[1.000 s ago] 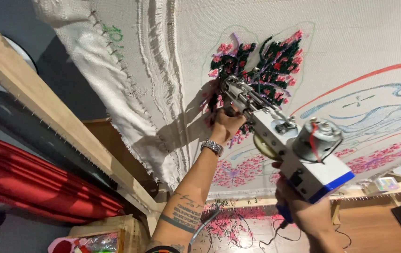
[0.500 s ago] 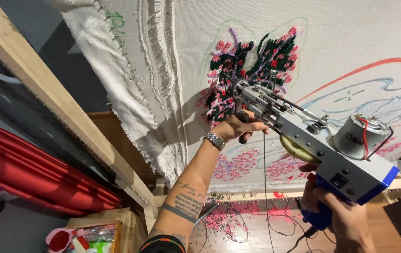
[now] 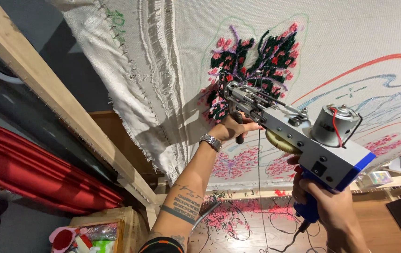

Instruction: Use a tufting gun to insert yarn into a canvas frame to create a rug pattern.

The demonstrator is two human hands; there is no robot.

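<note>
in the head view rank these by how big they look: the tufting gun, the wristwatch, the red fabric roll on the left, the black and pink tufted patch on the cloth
1. red fabric roll
2. tufting gun, similar in extent; it is much nearer the camera, so these two are unsure
3. black and pink tufted patch
4. wristwatch on the left hand, clearly smallest

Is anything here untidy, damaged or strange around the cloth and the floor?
Yes. Pink yarn scraps lie scattered on the wooden floor below the frame, and the white backing cloth has a frayed, loose left edge. The grey tufting gun itself looks intact.
</note>
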